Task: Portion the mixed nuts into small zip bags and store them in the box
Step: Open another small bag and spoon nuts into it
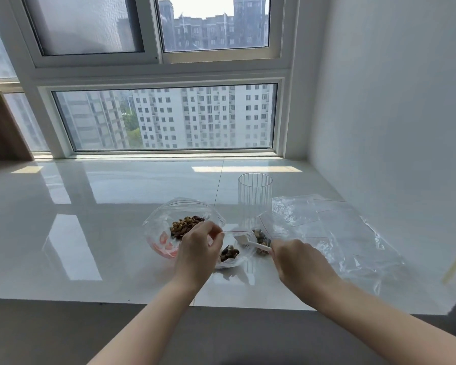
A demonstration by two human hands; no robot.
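While the glossy white counter (pixel 116 206) under the window carries the whole setup, the items sit right of centre. Loose clear plastic sheets (pixel 340 233) lie far right; a ribbed clear cup (pixel 255 198) stands upright behind the work area. Large open bag (pixel 166 214) holds the mixed nuts (pixel 184 226), just left of both hands.

Small zip bag (pixel 231 255) lies between the hands, 1 small portion of nuts already inside, mouth toward the window. Left hand (pixel 198 248) pinches the bag's red-lined rim, holding it open. Right hand (pixel 298 262) grips the handle of a white spoon (pixel 248 241); spoon long axis runs from right hand up-left, bowl at the bag mouth. A 2nd nut cluster (pixel 261 241) sits by the spoon, container unclear.

Judgement: supply lies left of the spoon, so the next scoop crosses over the left hand. No box visible.
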